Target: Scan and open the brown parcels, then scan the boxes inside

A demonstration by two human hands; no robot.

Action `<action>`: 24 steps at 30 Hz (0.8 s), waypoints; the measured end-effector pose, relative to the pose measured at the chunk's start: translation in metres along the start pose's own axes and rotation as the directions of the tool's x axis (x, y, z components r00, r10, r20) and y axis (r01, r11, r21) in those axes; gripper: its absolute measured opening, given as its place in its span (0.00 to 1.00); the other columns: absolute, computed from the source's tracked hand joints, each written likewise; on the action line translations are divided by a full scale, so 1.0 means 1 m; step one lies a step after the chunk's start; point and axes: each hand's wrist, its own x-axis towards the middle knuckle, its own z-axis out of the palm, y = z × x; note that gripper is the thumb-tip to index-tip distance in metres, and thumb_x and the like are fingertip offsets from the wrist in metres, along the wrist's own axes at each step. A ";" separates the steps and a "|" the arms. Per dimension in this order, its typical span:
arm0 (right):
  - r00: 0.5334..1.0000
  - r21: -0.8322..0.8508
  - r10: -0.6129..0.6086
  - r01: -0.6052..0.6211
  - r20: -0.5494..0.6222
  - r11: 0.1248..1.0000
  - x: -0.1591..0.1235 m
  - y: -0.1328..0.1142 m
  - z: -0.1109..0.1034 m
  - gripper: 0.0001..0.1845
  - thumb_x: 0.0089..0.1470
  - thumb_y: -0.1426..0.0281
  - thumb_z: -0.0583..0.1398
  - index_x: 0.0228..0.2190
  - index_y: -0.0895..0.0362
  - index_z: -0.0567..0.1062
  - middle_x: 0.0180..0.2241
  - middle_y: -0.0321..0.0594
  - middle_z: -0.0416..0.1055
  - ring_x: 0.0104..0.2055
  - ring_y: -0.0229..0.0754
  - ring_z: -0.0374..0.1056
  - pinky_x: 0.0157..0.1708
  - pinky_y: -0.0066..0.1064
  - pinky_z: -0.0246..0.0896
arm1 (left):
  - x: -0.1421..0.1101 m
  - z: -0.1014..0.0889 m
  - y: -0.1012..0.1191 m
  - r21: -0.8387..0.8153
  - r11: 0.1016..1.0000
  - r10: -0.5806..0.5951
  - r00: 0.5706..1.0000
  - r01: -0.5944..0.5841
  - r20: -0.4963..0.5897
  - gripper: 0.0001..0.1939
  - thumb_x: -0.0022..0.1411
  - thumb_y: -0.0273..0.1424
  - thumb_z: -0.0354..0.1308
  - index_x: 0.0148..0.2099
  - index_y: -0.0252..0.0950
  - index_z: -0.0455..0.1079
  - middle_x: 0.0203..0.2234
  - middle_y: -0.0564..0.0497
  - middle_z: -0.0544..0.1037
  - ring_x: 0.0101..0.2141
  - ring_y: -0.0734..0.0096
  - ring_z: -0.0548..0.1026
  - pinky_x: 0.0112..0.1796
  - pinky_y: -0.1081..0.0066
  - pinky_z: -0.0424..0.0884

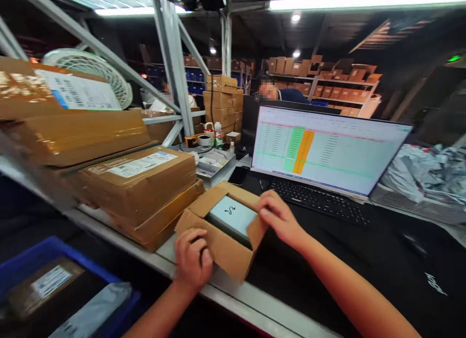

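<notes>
An open cardboard box (227,253) sits at the desk's front edge, tilted or turned at an angle, its flaps spread outward. Inside it lies a white box (233,212) with a black squiggle printed on top. My left hand (192,258) is curled against the cardboard box's near left corner, gripping the edge there. On the opposite side, my right hand (280,219) pinches the right flap between thumb and fingers.
Taped parcels (145,177) are stacked along the left. Behind the box stand a monitor (327,148) and a keyboard (316,199); a mouse (415,243) is at right. A blue bin (54,243) holds packages at lower left. Two people are beyond the desk.
</notes>
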 end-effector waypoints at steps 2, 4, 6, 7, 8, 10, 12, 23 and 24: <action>0.995 0.208 0.024 -0.004 -0.094 0.978 -0.003 0.003 -0.002 0.21 0.65 0.54 0.58 0.25 0.52 0.75 0.30 0.39 0.65 0.38 0.45 0.63 0.52 0.44 0.61 | 0.004 -0.009 0.002 0.016 1.000 -0.009 0.992 0.007 0.127 0.08 0.63 0.25 0.49 0.44 0.40 0.65 0.40 0.44 0.74 0.41 0.60 0.73 0.43 0.58 0.71; 0.995 0.310 0.029 0.003 -0.099 0.951 -0.007 0.006 -0.009 0.23 0.61 0.55 0.62 0.18 0.51 0.71 0.23 0.36 0.60 0.34 0.45 0.60 0.53 0.46 0.60 | 0.022 -0.022 0.002 -0.016 1.000 0.013 0.936 -0.008 0.352 0.16 0.63 0.25 0.51 0.52 0.41 0.69 0.44 0.44 0.72 0.44 0.60 0.72 0.46 0.58 0.71; 0.999 0.299 0.013 0.004 -0.053 0.954 -0.011 0.009 -0.015 0.27 0.56 0.52 0.66 0.14 0.51 0.66 0.19 0.36 0.57 0.34 0.46 0.58 0.50 0.47 0.61 | 0.046 -0.033 -0.001 -0.054 0.998 0.054 0.838 -0.029 0.544 0.21 0.64 0.28 0.52 0.57 0.43 0.70 0.50 0.42 0.70 0.49 0.56 0.71 0.50 0.54 0.70; 1.000 0.279 -0.001 0.007 -0.020 0.960 -0.014 0.011 -0.017 0.31 0.54 0.50 0.67 0.12 0.52 0.63 0.17 0.36 0.56 0.33 0.46 0.58 0.47 0.46 0.62 | 0.057 -0.037 -0.003 -0.055 0.998 0.067 0.793 -0.042 0.605 0.19 0.64 0.30 0.53 0.56 0.43 0.73 0.53 0.42 0.70 0.52 0.53 0.70 0.52 0.51 0.69; 1.000 0.261 -0.015 0.011 0.017 0.965 -0.016 0.012 -0.019 0.33 0.53 0.49 0.68 0.11 0.52 0.60 0.16 0.36 0.55 0.33 0.46 0.58 0.43 0.45 0.62 | 0.068 -0.039 -0.006 -0.045 0.998 0.070 0.753 -0.054 0.654 0.17 0.64 0.33 0.54 0.53 0.42 0.75 0.56 0.41 0.69 0.55 0.49 0.68 0.55 0.48 0.67; 0.992 0.196 -0.063 0.040 0.112 0.980 -0.021 0.015 -0.019 0.34 0.51 0.52 0.69 0.11 0.53 0.59 0.15 0.34 0.55 0.30 0.43 0.58 0.40 0.43 0.62 | 0.083 -0.037 -0.014 0.005 0.998 0.036 0.682 -0.059 0.731 0.17 0.62 0.40 0.58 0.48 0.38 0.78 0.61 0.38 0.66 0.61 0.40 0.64 0.60 0.43 0.62; 0.977 0.074 -0.122 0.110 0.176 0.991 -0.027 0.014 -0.018 0.30 0.54 0.57 0.69 0.12 0.54 0.61 0.16 0.33 0.58 0.30 0.42 0.60 0.43 0.43 0.62 | 0.092 -0.032 -0.026 0.057 0.998 -0.038 0.602 -0.012 0.797 0.24 0.59 0.47 0.61 0.50 0.37 0.78 0.66 0.35 0.60 0.65 0.35 0.60 0.63 0.41 0.58; 0.884 -0.812 0.390 -0.020 0.259 0.583 0.011 -0.066 0.015 0.39 0.55 0.53 0.66 0.60 0.62 0.67 0.52 0.55 0.71 0.52 0.59 0.68 0.52 0.51 0.65 | 0.088 -0.007 -0.067 -0.069 0.517 -0.677 0.457 0.853 0.577 0.36 0.57 0.57 0.56 0.60 0.40 0.70 0.35 0.47 0.80 0.36 0.56 0.78 0.39 0.64 0.72; 0.862 -0.857 0.427 0.015 0.272 0.516 0.020 -0.069 0.021 0.38 0.53 0.54 0.67 0.57 0.65 0.69 0.50 0.57 0.72 0.51 0.61 0.69 0.52 0.53 0.65 | 0.085 -0.005 -0.070 -0.119 0.425 -0.718 0.414 0.898 0.560 0.38 0.55 0.59 0.56 0.57 0.37 0.72 0.31 0.48 0.79 0.31 0.60 0.76 0.33 0.67 0.71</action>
